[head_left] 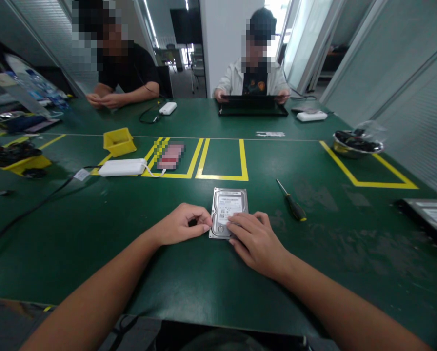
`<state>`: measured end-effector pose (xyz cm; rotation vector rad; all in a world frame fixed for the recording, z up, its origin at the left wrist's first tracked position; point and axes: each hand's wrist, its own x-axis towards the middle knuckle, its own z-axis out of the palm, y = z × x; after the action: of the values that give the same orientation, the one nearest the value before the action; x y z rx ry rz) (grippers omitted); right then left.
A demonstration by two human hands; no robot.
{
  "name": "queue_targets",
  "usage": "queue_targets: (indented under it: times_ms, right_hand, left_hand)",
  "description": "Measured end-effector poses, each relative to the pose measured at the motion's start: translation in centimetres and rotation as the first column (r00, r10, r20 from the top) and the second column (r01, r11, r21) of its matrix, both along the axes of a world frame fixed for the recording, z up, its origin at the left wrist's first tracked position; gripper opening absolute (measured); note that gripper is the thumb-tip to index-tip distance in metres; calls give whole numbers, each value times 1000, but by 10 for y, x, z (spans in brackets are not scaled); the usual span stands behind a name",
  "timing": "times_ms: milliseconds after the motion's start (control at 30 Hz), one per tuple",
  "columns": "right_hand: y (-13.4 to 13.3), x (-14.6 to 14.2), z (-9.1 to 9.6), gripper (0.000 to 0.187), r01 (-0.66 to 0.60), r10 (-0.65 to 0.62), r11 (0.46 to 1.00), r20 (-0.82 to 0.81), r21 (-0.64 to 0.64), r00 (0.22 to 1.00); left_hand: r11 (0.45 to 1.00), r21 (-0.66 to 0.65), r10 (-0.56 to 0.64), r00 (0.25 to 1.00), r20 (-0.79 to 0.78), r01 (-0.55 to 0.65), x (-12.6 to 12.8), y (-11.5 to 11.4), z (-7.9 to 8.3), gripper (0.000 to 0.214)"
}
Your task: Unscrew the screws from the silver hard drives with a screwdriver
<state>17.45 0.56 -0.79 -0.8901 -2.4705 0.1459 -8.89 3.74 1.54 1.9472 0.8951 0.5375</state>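
- hard drive is lying flat on the green table, near and about mid-scene, its labelled side facing up, between the two hands.
- at the left, a yellow bin is holding dark parts, and a black cable is running from the left edge toward a white power strip.
- just beyond that strip, a yellow tray is standing on the table.
- at the far left, a person in a black shirt is leaning on the table, hands meeting.
- right of the strip, a pink flat object, partly pixelated, is lying by yellow tape, with a white cord reaching it.
- the left hand is curling, its thumb and forefinger closing toward each other at the drive's left edge; whether they are pinching it i cannot tell.
- the right hand is resting over the drive's near right part, fingers stretching out across the top, thumb sitting apart by the near edge.
- on the far side, a person in a pale jacket is holding a black panel with both hands.
- right of the drive, a screwdriver is lying with its dark handle pointing nearer.
- farther right, a metal bowl is holding dark things.
- at the right edge, a dark block with a silver top is lying on the table.
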Motion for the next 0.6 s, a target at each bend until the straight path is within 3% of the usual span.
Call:
queue_targets:
  times_ms: [200,600]
  right_hand:
    - [-1,2,0,28,-5,5,1000,8,-16,1000]
    - [1,2,-2,28,-14,14,1000,-3,-3,1000]
  left_hand:
    - [992,107,-65,995,-80,73,-1,2,7,15]
    - [975,150,-153,984,-96,166,-1,1,7,15]
